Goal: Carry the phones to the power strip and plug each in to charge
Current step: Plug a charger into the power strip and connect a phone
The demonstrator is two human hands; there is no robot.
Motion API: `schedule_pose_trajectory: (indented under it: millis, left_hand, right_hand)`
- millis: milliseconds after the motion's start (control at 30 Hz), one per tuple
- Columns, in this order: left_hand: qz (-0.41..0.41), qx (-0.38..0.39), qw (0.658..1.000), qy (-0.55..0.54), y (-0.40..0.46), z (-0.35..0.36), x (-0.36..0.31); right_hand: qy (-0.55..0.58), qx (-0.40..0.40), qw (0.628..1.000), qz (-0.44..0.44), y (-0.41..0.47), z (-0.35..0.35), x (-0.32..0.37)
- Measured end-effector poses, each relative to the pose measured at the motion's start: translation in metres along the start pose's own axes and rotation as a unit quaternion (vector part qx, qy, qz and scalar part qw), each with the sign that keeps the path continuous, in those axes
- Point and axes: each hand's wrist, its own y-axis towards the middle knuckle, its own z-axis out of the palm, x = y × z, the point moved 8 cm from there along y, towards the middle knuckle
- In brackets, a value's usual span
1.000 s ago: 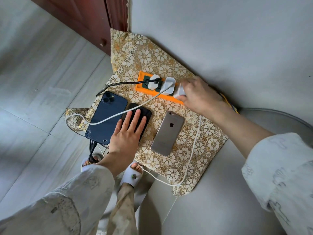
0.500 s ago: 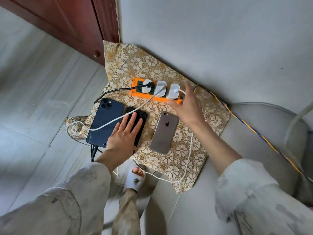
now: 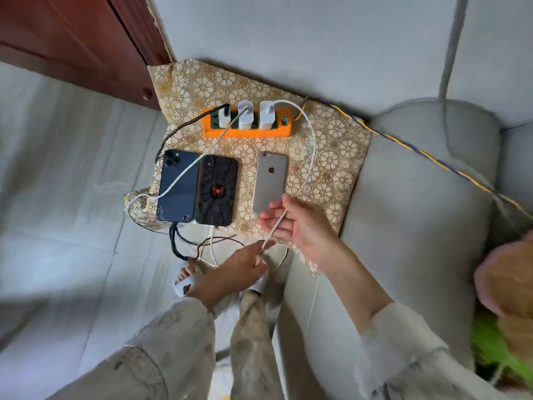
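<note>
The left hand (image 3: 239, 267) pinches the end of a white cable (image 3: 312, 145). The right hand (image 3: 294, 226) holds the same cable higher, with fingers curled, just beside the silver phone (image 3: 269, 180). Further on the cloth (image 3: 340, 145) lie the black phone (image 3: 217, 190) and the blue phone (image 3: 177, 189), touching. Behind them is the orange power strip (image 3: 248, 132) with three chargers.

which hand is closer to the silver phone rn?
Right. The right hand is at the silver phone's near end, holding the white cable. The left hand is lower, off the cloth, pinching the cable end.
</note>
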Motion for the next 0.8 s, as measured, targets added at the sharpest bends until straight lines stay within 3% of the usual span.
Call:
schedule_pose_trajectory:
  millis: [100, 200, 333, 533, 700, 800]
  left_hand:
    - [0.015, -0.077, 0.997, -0.025, -0.007, -0.013, -0.004]
    - [-0.006, -0.110, 0.992, -0.065, -0.019, -0.037, -0.005]
    - [0.037, -0.132, 0.979, -0.148, -0.055, -0.077, -0.032]
    - [0.103, -0.164, 0.945, -0.265, -0.106, -0.133, -0.111]
    - [0.135, -0.170, 0.928, -0.303, -0.130, -0.154, -0.145]
    - [0.110, -0.139, 0.934, -0.311, -0.140, -0.143, -0.139]
  right_hand:
    - [0.103, 0.050, 0.993, -0.004, -0.013, 0.024, 0.028]
    - [0.145, 0.044, 0.987, -0.055, -0.024, 0.019, 0.048]
    - [0.046, 0.039, 0.996, -0.066, -0.042, 0.009, 0.027]
    - [-0.165, 0.136, 0.976, -0.047, -0.087, 0.055, -0.030]
    - [-0.273, 0.027, 0.953, -0.130, -0.120, 0.050, -0.005]
    - [-0.205, 0.020, 0.966, -0.157, -0.141, 0.047, 0.031]
